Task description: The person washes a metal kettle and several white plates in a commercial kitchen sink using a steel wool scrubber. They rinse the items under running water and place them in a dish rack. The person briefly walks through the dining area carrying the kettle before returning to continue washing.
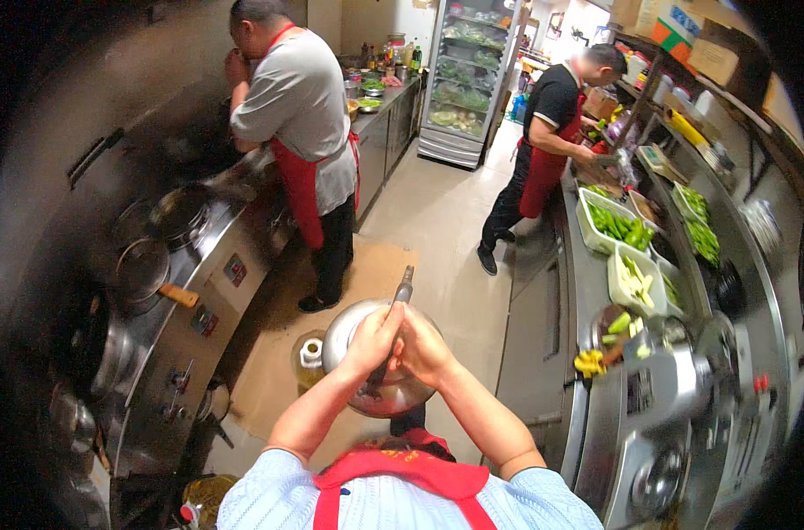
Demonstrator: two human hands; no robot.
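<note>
Below my chest is a round, shiny metal pot [339, 331], seen from above; whether its top is a lid cannot be told. A dark handle [405, 288] with a bare metal tip runs across it and points away from me. My left hand [373, 338] wraps around the handle from the left. Against it, my right hand [426, 348] closes on the same handle from the right, so the fingers overlap and partly hide it. Close to the pot's left side stands a clear container [306, 374] of yellowish liquid with a white neck [310, 351].
A steel stove [196, 291] with pans lines the left, where a person [296, 119] in a red apron stands. At the right counter, another person [544, 139] handles food near tubs of green peppers [617, 222] and cut vegetables [637, 281]. Cardboard [269, 391] covers the floor; a glass-door fridge [468, 79] stands behind.
</note>
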